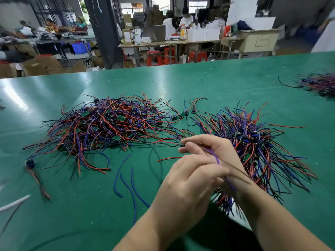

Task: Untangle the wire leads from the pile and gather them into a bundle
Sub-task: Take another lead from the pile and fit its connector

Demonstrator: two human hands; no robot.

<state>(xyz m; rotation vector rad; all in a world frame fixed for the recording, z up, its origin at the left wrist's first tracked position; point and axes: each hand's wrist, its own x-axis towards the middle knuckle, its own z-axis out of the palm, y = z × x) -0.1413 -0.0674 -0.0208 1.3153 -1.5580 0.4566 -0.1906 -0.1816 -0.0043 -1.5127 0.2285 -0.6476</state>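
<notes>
Bright, even overhead light; glare streaks the table [18,96] at left. Edges bend; far-right wire pile [319,84] smears.

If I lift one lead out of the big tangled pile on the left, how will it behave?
Probably floppy: the lead pinched by the right hand bends in a curve. It likely drags neighbours along, since wires in the tangled pile cross and loop. Probably light: thin wires, small green boards.
</notes>
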